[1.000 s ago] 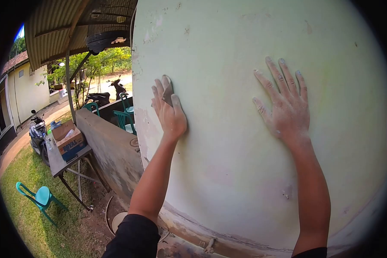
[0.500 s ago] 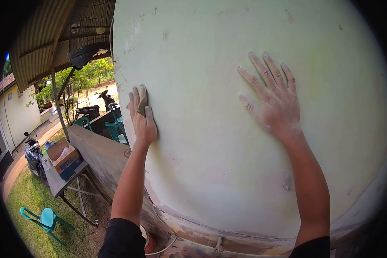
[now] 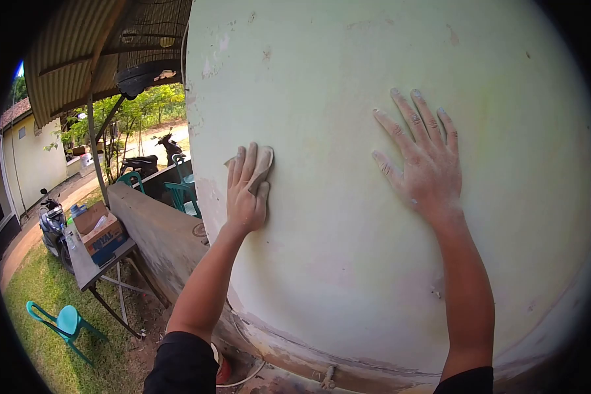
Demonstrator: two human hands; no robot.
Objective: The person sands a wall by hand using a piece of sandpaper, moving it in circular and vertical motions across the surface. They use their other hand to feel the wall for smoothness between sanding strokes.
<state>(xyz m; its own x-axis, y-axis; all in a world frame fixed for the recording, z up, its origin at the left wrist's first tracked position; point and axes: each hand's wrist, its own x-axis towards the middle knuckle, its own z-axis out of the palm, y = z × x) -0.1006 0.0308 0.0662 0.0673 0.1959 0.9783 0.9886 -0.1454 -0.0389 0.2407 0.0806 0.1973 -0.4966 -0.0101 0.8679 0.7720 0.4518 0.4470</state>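
A pale green wall (image 3: 328, 217) with scuffed, patchy paint stands in front of me. My left hand (image 3: 247, 190) presses a small folded piece of grey-brown sandpaper (image 3: 262, 169) to the wall, near its left edge; the piece sticks out on both sides of the fingers. Farther right, my right hand (image 3: 427, 157) lies flat on the wall with its fingers spread, dusty and holding nothing.
A low wall (image 3: 154, 220) runs off to the left. Beyond it are a table (image 3: 85, 266) with a cardboard box (image 3: 102, 233), green chairs (image 3: 69, 320) and parked motorbikes (image 3: 52, 226). A red bucket (image 3: 223, 369) sits below, and a tap (image 3: 328, 377) near the wall's foot.
My left hand has slid right along the wall with the sandpaper, away from the edge. The view has shifted slightly; my right hand keeps about the same place on the wall.
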